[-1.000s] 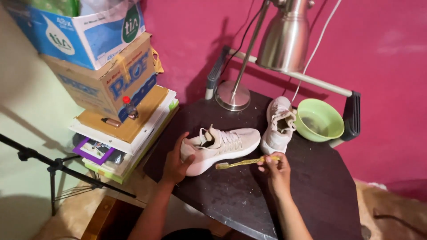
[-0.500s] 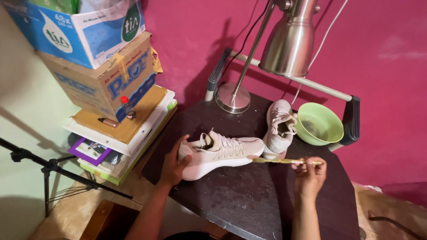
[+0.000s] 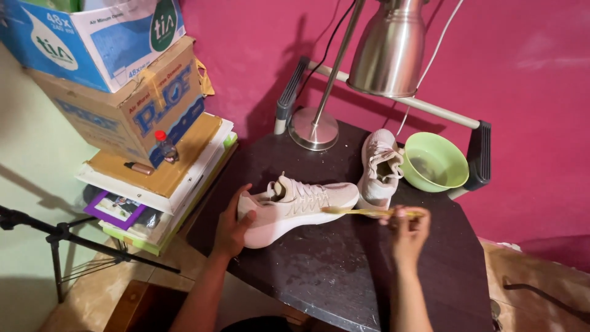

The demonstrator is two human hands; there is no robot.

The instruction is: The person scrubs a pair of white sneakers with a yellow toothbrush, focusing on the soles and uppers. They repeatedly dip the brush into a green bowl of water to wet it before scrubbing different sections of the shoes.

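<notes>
Sneaker (image 3: 295,206) lay on the dark surface (image 3: 332,276), its heel cupped by the left hand (image 3: 232,227) at 9 o'clock. Right hand (image 3: 409,232), fingers pinched shut, held a yellow toothbrush (image 3: 369,212) against the toe at 3 o'clock.

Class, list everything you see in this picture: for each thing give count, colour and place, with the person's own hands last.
shoe: 1, pale beige, tilted on the table, held at the heel
second shoe: 1, pale beige, beside the bowl
brush: 1, yellow, at the first shoe's toe
bowl: 1, green, table's far right
lamp: 1, silver, base at table's back
table: 1, dark, wet-looking
boxes: 2, cardboard, stacked left
bottle: 1, small, red cap, by the boxes
stand: 1, black, lower left
left hand: grip on the shoe's heel
right hand: grip on the brush
</notes>
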